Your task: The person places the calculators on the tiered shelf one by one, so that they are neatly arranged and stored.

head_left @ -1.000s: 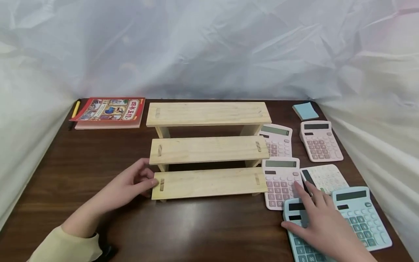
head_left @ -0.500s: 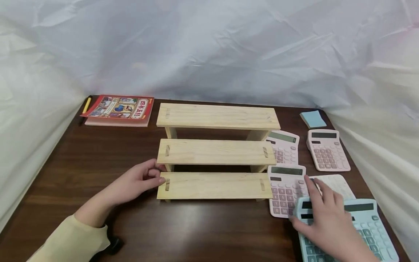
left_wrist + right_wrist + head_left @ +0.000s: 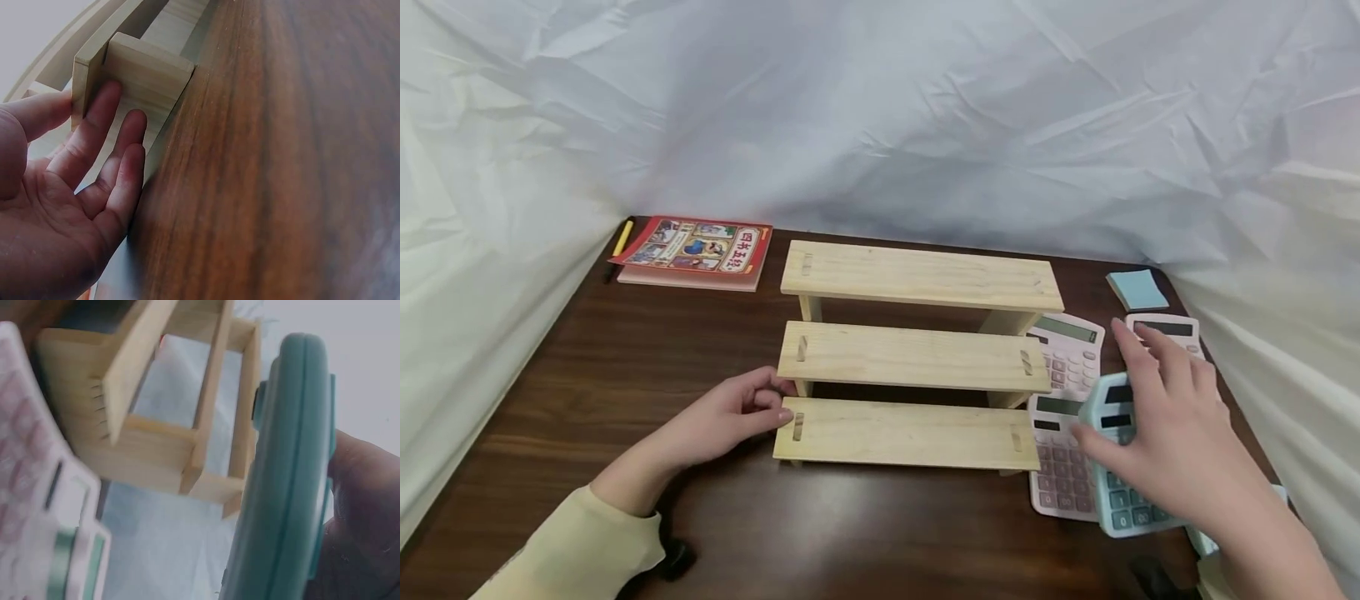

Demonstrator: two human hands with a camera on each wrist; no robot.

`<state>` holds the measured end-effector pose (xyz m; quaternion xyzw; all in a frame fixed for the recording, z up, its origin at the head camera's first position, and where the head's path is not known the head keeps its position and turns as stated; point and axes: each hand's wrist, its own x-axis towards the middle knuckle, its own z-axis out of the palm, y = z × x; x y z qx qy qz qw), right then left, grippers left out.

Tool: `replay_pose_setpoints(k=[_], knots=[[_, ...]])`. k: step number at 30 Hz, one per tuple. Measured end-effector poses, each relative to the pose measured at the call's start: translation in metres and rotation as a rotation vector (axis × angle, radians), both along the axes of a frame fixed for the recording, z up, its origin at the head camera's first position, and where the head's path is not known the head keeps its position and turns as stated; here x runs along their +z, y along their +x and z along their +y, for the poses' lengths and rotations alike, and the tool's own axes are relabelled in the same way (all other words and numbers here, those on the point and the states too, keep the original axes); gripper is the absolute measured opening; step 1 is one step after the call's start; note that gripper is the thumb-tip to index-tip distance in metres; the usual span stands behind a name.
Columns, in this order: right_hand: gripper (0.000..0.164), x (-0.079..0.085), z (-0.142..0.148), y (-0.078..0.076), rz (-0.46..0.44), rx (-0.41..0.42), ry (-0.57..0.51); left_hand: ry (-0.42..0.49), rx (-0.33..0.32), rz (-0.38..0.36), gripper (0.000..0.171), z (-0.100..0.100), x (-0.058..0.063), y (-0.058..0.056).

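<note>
A three-step wooden shelf rack (image 3: 917,358) stands mid-table. My left hand (image 3: 722,421) pinches the left end of its lowest board, thumb on top and index finger underneath, as the left wrist view (image 3: 94,81) shows. On the right, my right hand (image 3: 1176,417) grips a light blue calculator (image 3: 1123,500), raised and tilted above the table. From the right wrist the calculator (image 3: 281,469) appears edge-on, hiding most of the fingers. Beneath and behind it lie pink calculators (image 3: 1056,475), partly covered by the hand and the rack.
At the back left lies a red-covered book (image 3: 700,250) on a pink one, beside a yellow pen (image 3: 622,237). A blue sticky-note pad (image 3: 1138,290) sits at the back right. Another light blue calculator (image 3: 1202,542) peeks out under the right forearm. White sheeting (image 3: 880,108) hangs around the table.
My right hand has lifted the light blue calculator off the table and brought it up and forward. The left hand keeps its hold on the rack. The head view has shifted slightly.
</note>
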<state>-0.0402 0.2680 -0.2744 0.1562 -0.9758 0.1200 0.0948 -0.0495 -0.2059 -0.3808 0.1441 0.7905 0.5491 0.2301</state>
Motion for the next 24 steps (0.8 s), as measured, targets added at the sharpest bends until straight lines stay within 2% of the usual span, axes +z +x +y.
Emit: replay_pose_setpoints(k=[4, 11, 18, 24], knots=[[0.118, 0.008, -0.015, -0.010, 0.053, 0.047, -0.042, 0.002, 0.000, -0.007, 0.036, 0.001, 0.001, -0.001], [0.106, 0.026, -0.049, -0.034, 0.144, 0.121, -0.139, 0.055, -0.007, -0.020, 0.037, -0.001, 0.000, -0.001], [0.101, 0.036, -0.082, -0.053, 0.205, 0.122, -0.178, 0.269, -0.053, -0.138, 0.036, -0.002, -0.010, 0.001], [0.104, 0.040, -0.103, -0.066, 0.196, 0.093, -0.199, 0.280, -0.069, -0.141, 0.035, -0.001, -0.013, -0.001]])
